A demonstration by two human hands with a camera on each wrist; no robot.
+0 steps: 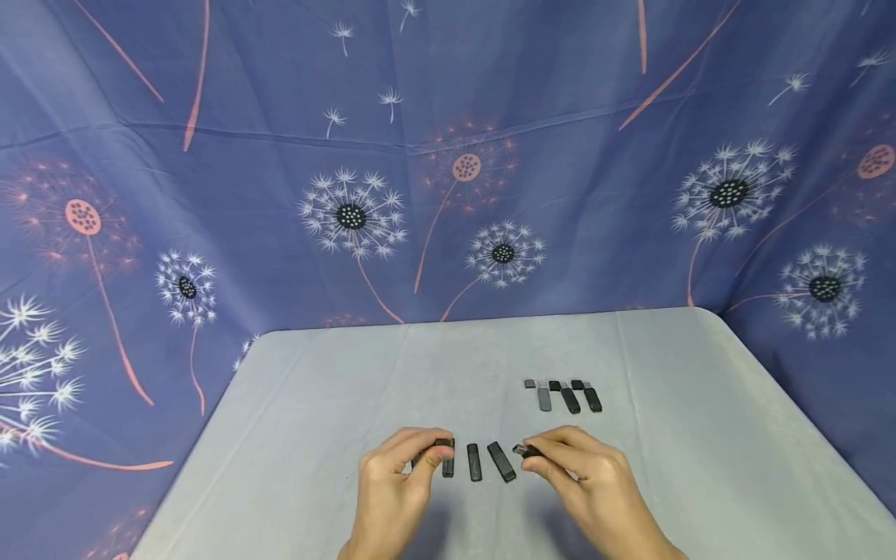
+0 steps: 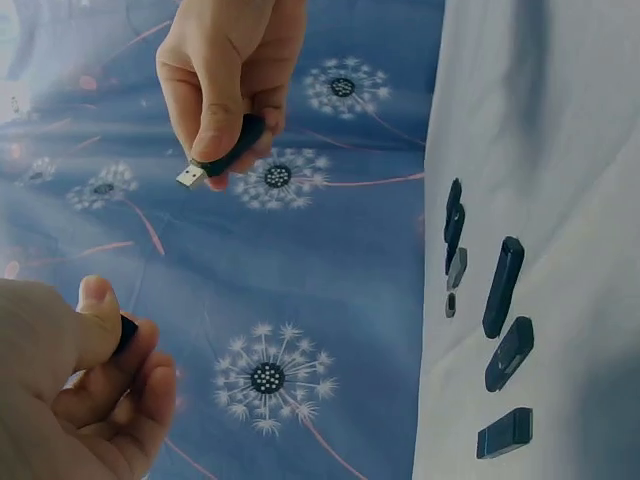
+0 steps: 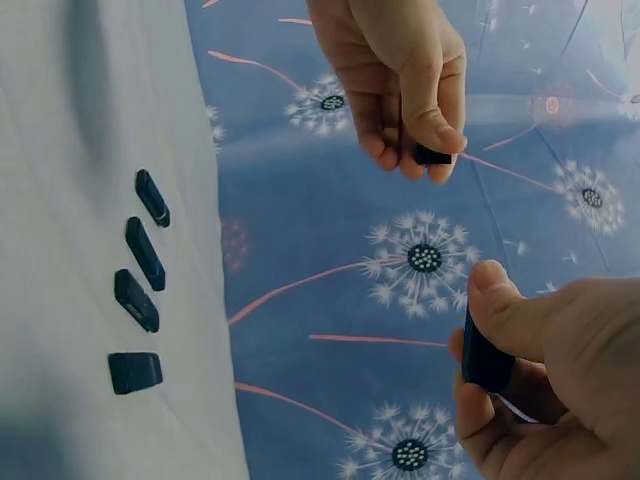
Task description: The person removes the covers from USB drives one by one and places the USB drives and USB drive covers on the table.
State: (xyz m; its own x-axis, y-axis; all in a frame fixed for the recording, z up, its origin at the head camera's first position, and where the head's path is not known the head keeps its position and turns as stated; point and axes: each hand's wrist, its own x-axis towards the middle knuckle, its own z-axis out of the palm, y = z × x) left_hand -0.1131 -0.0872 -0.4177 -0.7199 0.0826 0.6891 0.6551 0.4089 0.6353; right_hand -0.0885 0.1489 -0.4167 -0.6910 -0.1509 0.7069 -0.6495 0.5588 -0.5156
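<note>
above the table [image 1: 336, 381], left hand [image 1: 388, 476] pinches a cap [image 3: 433, 156], right hand [image 1: 593, 473] an uncapped usb stick [image 2: 243, 142]

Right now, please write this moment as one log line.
left grip: pinches black cap | right grip: holds uncapped USB stick | farther back: uncapped sticks, loose caps | nearer: capped sticks

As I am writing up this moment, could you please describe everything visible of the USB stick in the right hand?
The USB stick has a dark, plastic-looking body and a bare, silvery, metal-looking connector. The right hand pinches its body above the table, connector toward the left hand. The fingers hide part of the body.
</note>
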